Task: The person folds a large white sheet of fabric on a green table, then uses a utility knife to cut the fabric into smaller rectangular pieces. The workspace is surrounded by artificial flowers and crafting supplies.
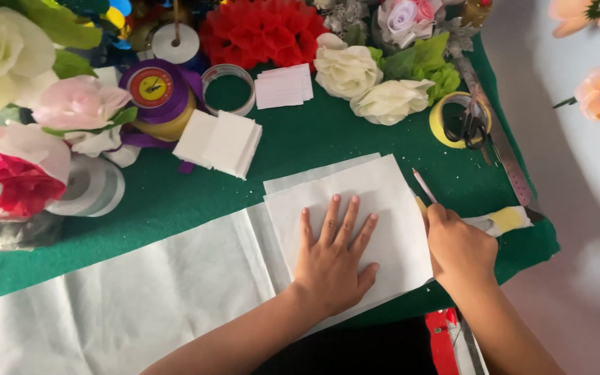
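the left hand (331,260) is spread flat on white paper (376,194); a pencil (424,185) is gripped by the right hand (458,250) at its edge.

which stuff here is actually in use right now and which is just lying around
In use:
left hand pressed flat on the folded white paper
right hand holding a pencil at the paper's edge

Lying about:
stack of white squares
tape rolls
scissors
metal ruler
paper flowers
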